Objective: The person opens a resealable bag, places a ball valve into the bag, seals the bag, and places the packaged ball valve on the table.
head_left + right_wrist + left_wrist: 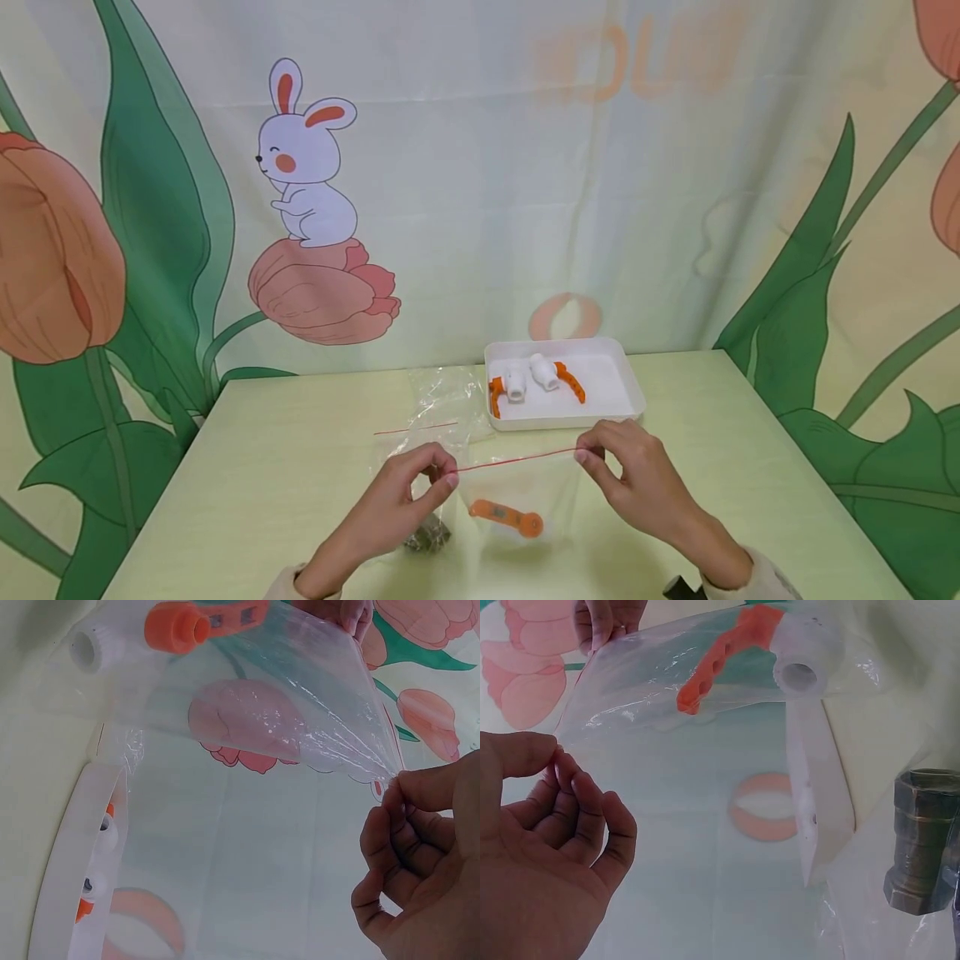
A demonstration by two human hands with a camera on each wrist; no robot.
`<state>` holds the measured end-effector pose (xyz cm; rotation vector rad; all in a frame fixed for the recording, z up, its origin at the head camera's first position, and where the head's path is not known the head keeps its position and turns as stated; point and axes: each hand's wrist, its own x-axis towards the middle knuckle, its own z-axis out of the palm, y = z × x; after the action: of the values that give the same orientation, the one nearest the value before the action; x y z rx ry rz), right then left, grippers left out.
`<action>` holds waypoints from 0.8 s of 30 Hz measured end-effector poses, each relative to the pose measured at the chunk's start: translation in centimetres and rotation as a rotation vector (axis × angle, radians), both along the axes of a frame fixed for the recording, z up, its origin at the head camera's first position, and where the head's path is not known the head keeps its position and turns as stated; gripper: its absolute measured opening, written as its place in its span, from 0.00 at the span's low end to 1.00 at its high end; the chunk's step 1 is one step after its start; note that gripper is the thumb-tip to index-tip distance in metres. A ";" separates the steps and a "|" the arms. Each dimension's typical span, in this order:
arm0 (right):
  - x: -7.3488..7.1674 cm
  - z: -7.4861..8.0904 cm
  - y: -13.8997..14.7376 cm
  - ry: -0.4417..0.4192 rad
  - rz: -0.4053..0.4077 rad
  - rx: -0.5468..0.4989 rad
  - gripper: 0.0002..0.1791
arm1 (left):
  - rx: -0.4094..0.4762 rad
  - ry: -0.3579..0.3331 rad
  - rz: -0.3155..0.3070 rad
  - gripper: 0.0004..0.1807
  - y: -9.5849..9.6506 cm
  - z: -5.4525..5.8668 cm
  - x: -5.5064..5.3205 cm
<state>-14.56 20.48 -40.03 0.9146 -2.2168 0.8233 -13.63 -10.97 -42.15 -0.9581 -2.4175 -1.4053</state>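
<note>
Between my two hands hangs a clear zip bag (558,487) with a red seal line along its top edge. Inside it lies a white plastic ball valve (804,652) with an orange handle (504,516). My left hand (401,498) pinches the bag's left top corner between thumb and forefinger. At the opposite corner, my right hand (637,479) pinches the same edge, its other fingers loosely curled in the right wrist view. The seal line is stretched nearly straight between the hands. Whether the seal is fully closed cannot be told.
Beyond the hands stands a white tray (626,404) holding two white valves (545,372) with orange handles. Left of it lie clear plastic bags (446,387). Under my left hand a bagged dark metal fitting (922,840) rests on the table (285,450). A printed curtain (465,208) hangs behind.
</note>
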 end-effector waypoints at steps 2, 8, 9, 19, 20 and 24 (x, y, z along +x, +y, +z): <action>0.3 -0.2 0.0 -0.008 0.003 0.003 0.12 | 0.005 0.009 -0.012 0.05 0.0 -0.1 0.2; 1.1 -0.5 0.1 -0.038 0.014 0.010 0.12 | 0.010 -0.023 -0.045 0.07 -0.1 0.1 1.0; 1.3 -0.5 0.1 -0.042 0.017 0.007 0.12 | 0.010 -0.023 -0.049 0.08 -0.2 0.1 1.1; 0.0 -2.1 0.0 -0.212 -0.016 0.034 0.11 | -0.035 -0.080 0.013 0.07 -0.1 -1.0 0.1; -0.2 -2.3 0.0 -0.218 -0.021 0.037 0.10 | -0.043 -0.089 0.023 0.06 -0.1 -1.1 -0.1; -1.1 -2.7 0.0 -0.226 -0.035 0.035 0.07 | -0.073 -0.093 0.051 0.05 0.1 -1.5 -0.8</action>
<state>-15.63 20.49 -42.68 0.8309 -2.4408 0.9123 -14.42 -10.91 -43.65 -0.8589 -2.5576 -1.3827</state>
